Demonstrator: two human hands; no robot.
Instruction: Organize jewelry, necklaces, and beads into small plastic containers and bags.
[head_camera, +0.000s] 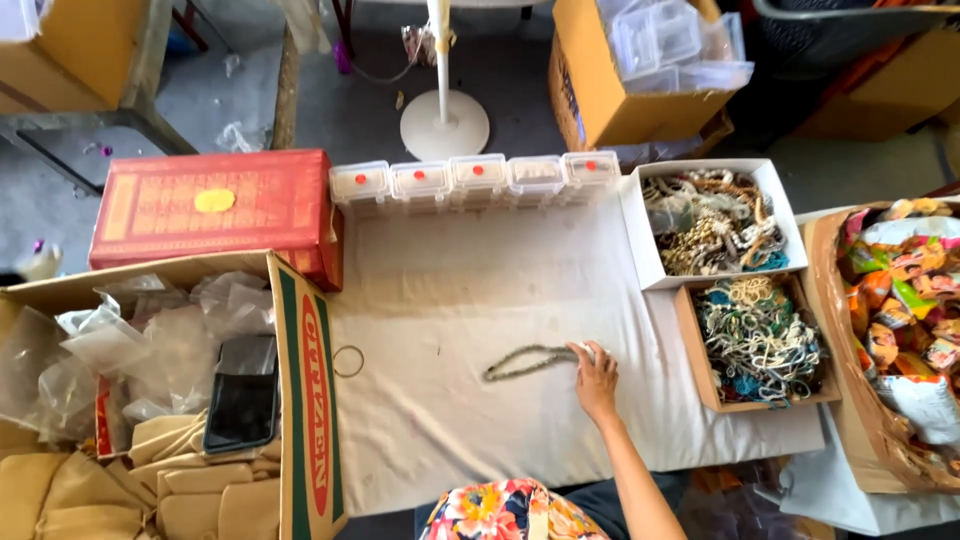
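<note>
Covering the work surface is a pale, lightly stained cloth (470, 300) spread on the floor, with grey concrete (360, 100) beyond it. The right hand (597, 380) rests palm down near the cloth's middle, fingers (582, 352) loosely curled onto one end of a greenish beaded strand (530, 362), which lies flat and stretches leftward; whether they pinch it or merely press it cannot be told. The left hand is out of view. A thin ring (348, 361) lies by the cloth's left edge. Along the far edge stands a row of clear plastic boxes (475, 180) with red dots. Right of the cloth, a white box (712, 222) and a brown box (757, 343) hold tangled beaded strands. To the left sit a red box (215, 210) and an open carton of plastic bags (160, 340). A white fan stand (444, 122) rises behind.
</note>
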